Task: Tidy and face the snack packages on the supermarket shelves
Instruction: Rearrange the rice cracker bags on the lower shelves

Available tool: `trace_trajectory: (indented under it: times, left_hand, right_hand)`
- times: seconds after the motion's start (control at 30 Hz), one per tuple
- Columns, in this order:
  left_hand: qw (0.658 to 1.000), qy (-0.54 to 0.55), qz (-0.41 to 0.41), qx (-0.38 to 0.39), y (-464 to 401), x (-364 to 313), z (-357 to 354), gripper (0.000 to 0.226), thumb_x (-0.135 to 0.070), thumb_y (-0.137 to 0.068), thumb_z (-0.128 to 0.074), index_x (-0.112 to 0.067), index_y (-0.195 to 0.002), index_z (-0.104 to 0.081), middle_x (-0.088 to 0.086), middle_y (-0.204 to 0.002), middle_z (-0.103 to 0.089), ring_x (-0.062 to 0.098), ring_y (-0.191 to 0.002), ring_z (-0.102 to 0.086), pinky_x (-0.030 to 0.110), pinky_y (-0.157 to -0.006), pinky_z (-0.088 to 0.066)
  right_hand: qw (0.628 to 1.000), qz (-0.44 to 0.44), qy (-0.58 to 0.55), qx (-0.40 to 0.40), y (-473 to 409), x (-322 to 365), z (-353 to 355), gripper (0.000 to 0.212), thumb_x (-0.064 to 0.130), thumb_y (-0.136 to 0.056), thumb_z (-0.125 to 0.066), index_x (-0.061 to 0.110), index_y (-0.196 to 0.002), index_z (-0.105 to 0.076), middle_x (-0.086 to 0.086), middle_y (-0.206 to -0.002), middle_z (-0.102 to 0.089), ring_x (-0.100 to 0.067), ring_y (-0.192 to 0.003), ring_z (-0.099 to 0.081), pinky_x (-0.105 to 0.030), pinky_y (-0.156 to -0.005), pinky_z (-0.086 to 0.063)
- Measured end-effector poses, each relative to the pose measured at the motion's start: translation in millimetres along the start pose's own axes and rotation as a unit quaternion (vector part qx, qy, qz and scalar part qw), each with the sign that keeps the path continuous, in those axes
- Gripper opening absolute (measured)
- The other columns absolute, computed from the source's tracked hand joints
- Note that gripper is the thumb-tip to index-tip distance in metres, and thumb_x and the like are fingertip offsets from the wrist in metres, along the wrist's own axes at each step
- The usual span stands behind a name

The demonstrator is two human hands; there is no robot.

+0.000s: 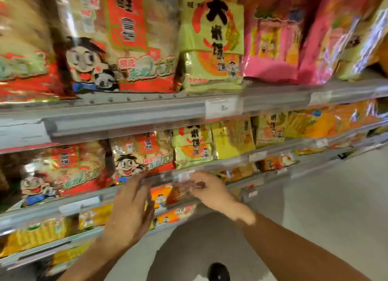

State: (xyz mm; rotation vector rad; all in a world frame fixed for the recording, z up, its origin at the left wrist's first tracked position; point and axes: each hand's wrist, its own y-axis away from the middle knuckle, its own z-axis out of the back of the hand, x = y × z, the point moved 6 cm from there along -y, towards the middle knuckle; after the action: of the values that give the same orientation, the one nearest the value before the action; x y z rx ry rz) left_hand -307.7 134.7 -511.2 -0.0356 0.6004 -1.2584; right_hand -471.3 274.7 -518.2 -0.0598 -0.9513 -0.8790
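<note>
Both my hands reach toward the third shelf down, where an orange snack package (165,194) with a cartoon figure stands behind the shelf's clear front rail. My left hand (130,211) is spread with straight fingers just left of that package, fingertips at the rail. My right hand (212,190) is at the package's right, fingers bent toward its top edge; motion blur hides whether they pinch it. Red and clear rice-cracker bags (142,155) and yellow-green bags (193,146) stand on the shelf above.
Large red bags (126,41), a yellow-green bag (212,39) and pink bags (273,33) fill the top shelf. Grey shelf edges carry price tags (223,107). Yellow packs (37,234) sit lower left. Pale floor (315,196) lies to the right.
</note>
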Motion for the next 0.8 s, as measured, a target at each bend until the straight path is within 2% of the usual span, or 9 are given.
trace_trajectory:
  times: [0.03,0.17,0.23,0.33,0.4,0.5,0.57,0.7,0.8]
  left_hand:
    - [1.000,0.006,-0.013,0.018,-8.9,-14.6,-12.9,0.054,-0.020,-0.081,-0.056,-0.012,-0.134,-0.049,0.015,-0.136,-0.047,0.035,-0.116,-0.051,0.040,-0.093,-0.040]
    - [0.998,-0.021,-0.012,0.054,-47.1,-64.7,-61.6,0.059,-0.017,-0.075,-0.063,-0.014,-0.133,-0.050,0.016,-0.134,-0.051,0.038,-0.112,-0.056,0.044,-0.088,-0.049]
    - [0.996,-0.047,-0.010,0.075,-65.9,-84.2,-85.6,0.065,-0.016,-0.071,-0.067,-0.012,-0.133,-0.051,0.018,-0.137,-0.050,0.039,-0.120,-0.052,0.047,-0.093,-0.047]
    - [0.981,-0.130,0.062,0.130,-85.9,-94.2,-112.4,0.078,-0.021,-0.073,-0.077,-0.009,-0.143,-0.046,0.022,-0.150,-0.038,0.042,-0.139,-0.034,0.057,-0.108,-0.034]
    - [0.969,-0.155,0.116,0.156,-83.1,-96.0,-126.3,0.082,-0.028,-0.081,-0.070,-0.012,-0.152,-0.030,0.020,-0.159,-0.019,0.039,-0.147,-0.015,0.056,-0.116,-0.019]
    - [0.958,-0.168,0.155,0.173,-77.9,-95.4,-139.3,0.090,-0.033,-0.092,-0.049,-0.023,-0.149,0.020,0.007,-0.155,0.032,0.028,-0.144,0.026,0.048,-0.119,0.002]
    - [0.950,-0.181,0.171,0.189,-77.9,-95.3,-138.3,0.088,-0.033,-0.095,-0.042,-0.027,-0.141,0.032,0.001,-0.150,0.041,0.023,-0.140,0.035,0.047,-0.119,0.005]
    - [0.944,-0.169,0.197,0.205,-82.1,-99.3,-130.6,0.082,-0.040,-0.098,-0.039,-0.023,-0.146,0.026,-0.002,-0.156,0.030,0.019,-0.146,0.022,0.046,-0.120,-0.001]
    - [0.951,-0.134,0.206,0.189,-91.9,-99.4,-121.8,0.081,-0.042,-0.097,-0.041,-0.024,-0.154,0.014,-0.004,-0.163,0.009,0.020,-0.151,-0.001,0.044,-0.120,-0.010]
  right_hand:
    - [1.000,-0.002,0.013,-0.013,-2.0,-17.6,17.8,0.038,0.009,-0.091,-0.060,0.016,-0.128,-0.059,0.003,-0.128,-0.059,-0.007,-0.109,-0.053,-0.001,-0.079,-0.038]
    - [0.999,-0.022,0.013,-0.030,-11.7,-86.2,86.8,0.044,0.010,-0.089,-0.060,0.023,-0.131,-0.055,0.003,-0.129,-0.058,-0.014,-0.114,-0.056,-0.028,-0.092,-0.048]
    - [0.999,-0.012,0.022,-0.038,-17.2,-110.2,118.9,0.049,0.014,-0.089,-0.062,0.027,-0.135,-0.050,0.006,-0.134,-0.055,-0.011,-0.114,-0.055,-0.025,-0.091,-0.048]
    - [0.996,0.017,0.063,-0.058,-29.9,-130.8,158.0,0.058,0.015,-0.089,-0.064,0.024,-0.142,-0.042,0.004,-0.144,-0.046,-0.013,-0.122,-0.052,-0.020,-0.091,-0.043]
    - [0.995,0.017,0.078,-0.062,-36.3,-137.5,173.3,0.064,0.015,-0.089,-0.065,0.024,-0.146,-0.036,0.004,-0.151,-0.037,-0.016,-0.126,-0.049,-0.020,-0.094,-0.041]
    - [0.994,0.046,0.094,-0.042,-47.8,-135.3,182.2,0.082,0.014,-0.086,-0.067,0.030,-0.152,-0.020,0.014,-0.160,-0.006,-0.005,-0.139,-0.025,-0.001,-0.096,-0.022]
    - [0.993,0.072,0.088,-0.018,-55.9,-131.8,178.6,0.089,0.012,-0.085,-0.068,0.032,-0.153,-0.015,0.017,-0.158,0.011,-0.001,-0.139,-0.016,0.005,-0.091,-0.025]
    - [0.992,0.083,0.091,-0.013,-61.2,-128.8,168.5,0.090,0.009,-0.084,-0.065,0.034,-0.153,-0.014,0.017,-0.157,0.021,-0.012,-0.146,-0.013,-0.023,-0.108,-0.038]
    - [0.993,0.078,0.092,-0.006,-61.7,-130.9,166.3,0.094,0.003,-0.083,-0.063,0.036,-0.153,-0.010,0.020,-0.155,0.026,-0.014,-0.142,-0.029,-0.014,-0.077,-0.052]
